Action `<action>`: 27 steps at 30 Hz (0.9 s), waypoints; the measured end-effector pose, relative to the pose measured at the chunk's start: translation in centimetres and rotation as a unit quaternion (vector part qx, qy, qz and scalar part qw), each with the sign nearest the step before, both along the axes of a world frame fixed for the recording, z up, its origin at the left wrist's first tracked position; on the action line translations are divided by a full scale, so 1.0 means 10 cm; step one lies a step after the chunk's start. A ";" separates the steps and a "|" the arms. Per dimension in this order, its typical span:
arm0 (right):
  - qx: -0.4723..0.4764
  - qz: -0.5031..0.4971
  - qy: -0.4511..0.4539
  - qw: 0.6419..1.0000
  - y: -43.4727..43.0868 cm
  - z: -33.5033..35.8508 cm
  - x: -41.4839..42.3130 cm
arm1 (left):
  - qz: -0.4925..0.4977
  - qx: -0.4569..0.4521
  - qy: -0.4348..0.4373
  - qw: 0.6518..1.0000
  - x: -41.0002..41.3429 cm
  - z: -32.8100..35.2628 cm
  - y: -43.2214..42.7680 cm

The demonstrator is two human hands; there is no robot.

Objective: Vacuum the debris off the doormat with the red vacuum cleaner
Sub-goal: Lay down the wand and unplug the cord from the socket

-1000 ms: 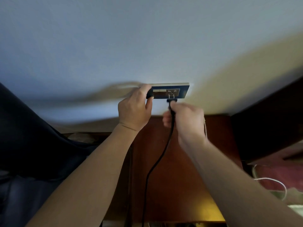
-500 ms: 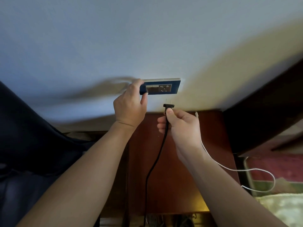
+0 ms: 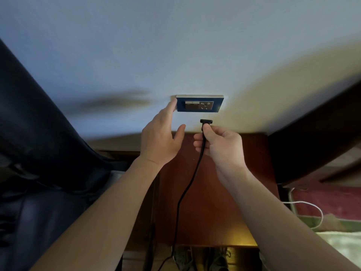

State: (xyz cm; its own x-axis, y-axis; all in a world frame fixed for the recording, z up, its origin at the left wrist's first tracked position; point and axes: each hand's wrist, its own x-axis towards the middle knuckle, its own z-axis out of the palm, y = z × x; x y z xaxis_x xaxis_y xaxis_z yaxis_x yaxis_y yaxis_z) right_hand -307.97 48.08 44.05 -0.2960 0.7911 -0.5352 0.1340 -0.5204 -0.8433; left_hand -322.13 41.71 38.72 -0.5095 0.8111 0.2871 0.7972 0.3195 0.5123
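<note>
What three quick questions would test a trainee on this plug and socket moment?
1. True or false: the black plug is seated in the wall socket panel.
2. Fill in: the left hand, fingers straight, reaches to the panel's ____ edge.
3. Multiple choice: the black cord just below the plug is pinched by A) the left hand, B) the right hand, C) both hands.

Key: 1 false, the plug hangs just below the panel; 2 left; 3 B.
</note>
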 end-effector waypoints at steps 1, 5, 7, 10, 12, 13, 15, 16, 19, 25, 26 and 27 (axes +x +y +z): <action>0.001 0.002 0.001 1.000 0.00 0.02 0.00 | -0.006 -0.002 0.001 1.000 0.02 0.03 -0.03; 0.004 0.003 0.003 1.000 0.01 0.12 0.01 | -0.002 0.005 -0.017 1.000 0.10 0.18 -0.11; 0.004 0.004 0.005 1.000 0.01 0.18 0.01 | -0.007 0.003 -0.021 1.000 0.14 0.28 -0.15; 0.005 0.004 0.011 1.000 -0.01 0.28 0.01 | -0.008 -0.006 -0.047 0.999 0.19 0.39 -0.22; 0.007 0.008 0.011 1.000 -0.03 0.34 0.01 | -0.001 -0.011 -0.069 0.998 0.23 0.46 -0.29; 0.009 0.009 0.010 1.000 -0.05 0.38 0.00 | 0.003 -0.013 -0.080 0.997 0.25 0.49 -0.33; 0.012 0.011 0.009 1.000 -0.07 0.45 0.00 | 0.008 -0.019 -0.100 0.995 0.29 0.55 -0.41; 0.014 0.013 0.010 1.000 -0.08 0.49 -0.01 | 0.009 -0.025 -0.110 0.994 0.30 0.58 -0.46; 0.021 0.018 0.012 1.000 -0.10 0.64 -0.02 | 0.009 -0.047 -0.131 0.990 0.34 0.65 -0.60; 0.025 0.018 0.021 0.999 -0.14 0.94 -0.09 | -0.008 -0.088 -0.186 0.979 0.48 0.83 -0.79; 0.026 0.017 0.021 0.999 -0.15 0.99 -0.10 | -0.008 -0.092 -0.194 0.977 0.49 0.86 -0.81; 0.028 0.016 0.020 0.999 -0.16 1.03 -0.10 | -0.008 -0.094 -0.202 0.975 0.50 0.89 -0.83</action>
State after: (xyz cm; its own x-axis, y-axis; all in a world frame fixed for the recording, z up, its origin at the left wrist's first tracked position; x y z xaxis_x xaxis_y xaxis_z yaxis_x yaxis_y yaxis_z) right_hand -309.02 46.51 54.38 -0.3426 0.8088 -0.4780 0.1161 -0.4685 -0.8758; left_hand -317.13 33.42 47.59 -0.5373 0.8388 -0.0881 0.5488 0.4270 0.7187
